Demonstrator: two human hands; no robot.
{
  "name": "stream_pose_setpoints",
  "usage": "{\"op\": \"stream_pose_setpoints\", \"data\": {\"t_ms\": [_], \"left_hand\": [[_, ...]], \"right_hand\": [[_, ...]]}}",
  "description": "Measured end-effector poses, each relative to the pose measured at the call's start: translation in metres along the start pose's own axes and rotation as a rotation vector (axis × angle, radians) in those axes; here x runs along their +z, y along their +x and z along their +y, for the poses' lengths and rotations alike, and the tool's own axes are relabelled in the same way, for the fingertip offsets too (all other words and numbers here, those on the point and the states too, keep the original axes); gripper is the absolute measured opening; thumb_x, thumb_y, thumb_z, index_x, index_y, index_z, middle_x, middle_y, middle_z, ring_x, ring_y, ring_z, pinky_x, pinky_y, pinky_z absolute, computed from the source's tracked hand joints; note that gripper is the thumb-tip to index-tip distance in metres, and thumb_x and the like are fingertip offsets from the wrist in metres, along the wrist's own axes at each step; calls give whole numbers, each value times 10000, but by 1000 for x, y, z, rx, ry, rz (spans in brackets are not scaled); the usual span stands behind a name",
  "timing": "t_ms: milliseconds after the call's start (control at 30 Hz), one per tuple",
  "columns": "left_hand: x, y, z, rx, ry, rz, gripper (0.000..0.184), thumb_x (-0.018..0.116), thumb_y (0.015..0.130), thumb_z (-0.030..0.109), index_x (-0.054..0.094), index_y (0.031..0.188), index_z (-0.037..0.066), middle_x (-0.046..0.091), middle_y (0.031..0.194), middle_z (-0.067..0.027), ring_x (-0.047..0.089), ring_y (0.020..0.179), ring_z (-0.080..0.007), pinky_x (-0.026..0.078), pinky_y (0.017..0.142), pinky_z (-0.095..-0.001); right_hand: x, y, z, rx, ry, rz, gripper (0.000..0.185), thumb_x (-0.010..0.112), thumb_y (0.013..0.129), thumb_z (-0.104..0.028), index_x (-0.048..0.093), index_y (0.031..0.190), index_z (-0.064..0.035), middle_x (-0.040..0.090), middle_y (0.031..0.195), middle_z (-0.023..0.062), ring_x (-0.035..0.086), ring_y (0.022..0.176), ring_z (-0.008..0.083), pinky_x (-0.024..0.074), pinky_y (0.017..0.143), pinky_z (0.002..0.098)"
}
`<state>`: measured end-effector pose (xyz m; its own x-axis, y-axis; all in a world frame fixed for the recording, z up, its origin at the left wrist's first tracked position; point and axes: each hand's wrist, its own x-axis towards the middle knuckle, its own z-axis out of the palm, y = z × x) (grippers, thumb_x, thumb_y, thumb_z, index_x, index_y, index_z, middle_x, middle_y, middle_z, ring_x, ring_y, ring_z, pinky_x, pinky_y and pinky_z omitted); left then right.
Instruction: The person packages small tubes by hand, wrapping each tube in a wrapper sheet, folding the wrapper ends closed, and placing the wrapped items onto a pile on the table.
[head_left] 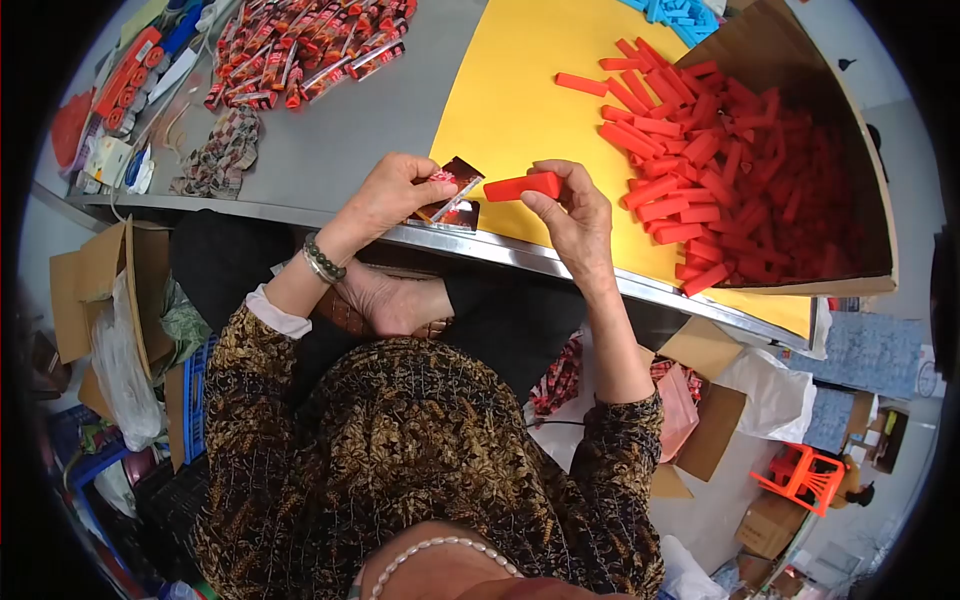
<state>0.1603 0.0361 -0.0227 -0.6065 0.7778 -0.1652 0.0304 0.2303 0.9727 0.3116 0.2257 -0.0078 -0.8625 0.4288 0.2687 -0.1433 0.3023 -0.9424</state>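
My left hand (398, 188) pinches a dark printed wrapper (458, 196) with a clear strip, just above the table's front edge. To its right, my right hand (575, 212) holds a red block (522, 187) between thumb and fingers, its left end pointing at the wrapper. A small gap separates block and wrapper. Many similar red pieces (690, 150) spill from a cardboard box (872, 160) onto the yellow sheet (510, 100) at the right. Wrapped red packets (300, 50) lie heaped at the back left of the grey table (330, 135).
A crumpled checked cloth (222, 153) lies on the table's left part. Blue pieces (685, 15) sit in a container at the back. Open cardboard boxes (85, 290) stand below at left, others at lower right, near an orange stool (803, 478). The metal table edge (520, 255) runs below my hands.
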Motion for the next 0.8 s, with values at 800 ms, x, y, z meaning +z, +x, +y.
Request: {"op": "stream_pose_setpoints", "data": {"t_ms": [800], "left_hand": [[16, -15, -1, 7, -231, -30, 215, 748, 807, 115, 690, 983, 7, 684, 836, -9, 595, 685, -39, 488, 610, -185]], "right_hand": [[10, -6, -26, -239, -376, 4, 362, 814, 707, -111, 608, 986, -6, 631, 890, 110, 644, 784, 233, 519, 681, 323]]}}
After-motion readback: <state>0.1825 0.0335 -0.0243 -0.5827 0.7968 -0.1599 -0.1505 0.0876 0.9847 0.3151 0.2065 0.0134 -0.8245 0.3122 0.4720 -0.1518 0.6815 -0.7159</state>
